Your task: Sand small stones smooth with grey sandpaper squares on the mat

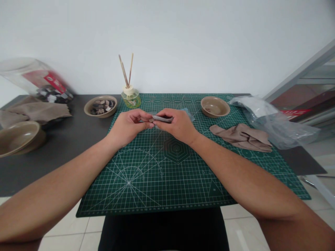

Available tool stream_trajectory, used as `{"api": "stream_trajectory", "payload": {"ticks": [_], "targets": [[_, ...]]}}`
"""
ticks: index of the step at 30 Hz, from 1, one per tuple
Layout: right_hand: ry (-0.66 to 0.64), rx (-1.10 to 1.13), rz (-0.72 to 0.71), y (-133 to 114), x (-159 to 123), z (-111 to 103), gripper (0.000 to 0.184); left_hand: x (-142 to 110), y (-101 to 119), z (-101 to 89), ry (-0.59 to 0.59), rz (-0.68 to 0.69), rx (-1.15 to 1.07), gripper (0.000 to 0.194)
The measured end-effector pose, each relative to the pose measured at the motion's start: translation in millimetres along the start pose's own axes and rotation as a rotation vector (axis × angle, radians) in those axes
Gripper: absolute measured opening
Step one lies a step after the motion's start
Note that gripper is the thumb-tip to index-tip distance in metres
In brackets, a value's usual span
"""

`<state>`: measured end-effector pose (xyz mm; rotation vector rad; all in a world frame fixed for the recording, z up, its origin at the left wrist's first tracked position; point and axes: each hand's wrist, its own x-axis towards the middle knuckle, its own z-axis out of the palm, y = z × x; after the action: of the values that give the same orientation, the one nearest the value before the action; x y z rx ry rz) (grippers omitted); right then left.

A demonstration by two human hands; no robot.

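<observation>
Both of my hands are over the green cutting mat (146, 181), almost touching. My left hand (128, 125) pinches a small brownish piece (151, 120) between thumb and fingertips; its exact kind is too small to tell. Against it presses a thin grey folded sheet (163, 119), which my right hand (179, 123) grips between thumb and fingers. Partly hidden behind the right hand, a pale blue flat item (190, 114) lies on the mat.
A bowl (114, 112) of dark and brown pieces stands at left, beside a reed diffuser (131, 97). Another bowl (221, 112), a brown cloth (242, 137) and a plastic bag (277, 122) lie right. Far left are a bowl (34, 139), a cloth (39, 111) and a filled clear bag (39, 75).
</observation>
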<state>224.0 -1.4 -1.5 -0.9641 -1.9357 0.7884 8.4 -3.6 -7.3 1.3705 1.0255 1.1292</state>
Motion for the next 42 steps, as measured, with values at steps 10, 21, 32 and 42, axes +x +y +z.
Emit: {"api": "stream_trajectory", "payload": {"ticks": [10, 21, 32, 42], "targets": [[0.056, -0.04, 0.027, -2.5, -1.2, -0.2, 0.019, -1.0, 1.7, 0.6, -0.004, 0.014, -0.001, 0.038], [0.008, -0.009, 0.01, -0.2, -0.3, -0.8, 0.018, -1.0, 0.8, -0.1, -0.02, 0.017, -0.001, 0.036], [0.009, -0.04, 0.013, -4.0, -1.2, -1.0, 0.017, -1.1, 2.7, 0.7, -0.008, 0.016, 0.028, 0.038], [0.035, -0.009, 0.046, -4.3, -1.2, -1.6, 0.019, -0.7, 4.0, 1.1, -0.014, 0.033, 0.054, 0.035]]}}
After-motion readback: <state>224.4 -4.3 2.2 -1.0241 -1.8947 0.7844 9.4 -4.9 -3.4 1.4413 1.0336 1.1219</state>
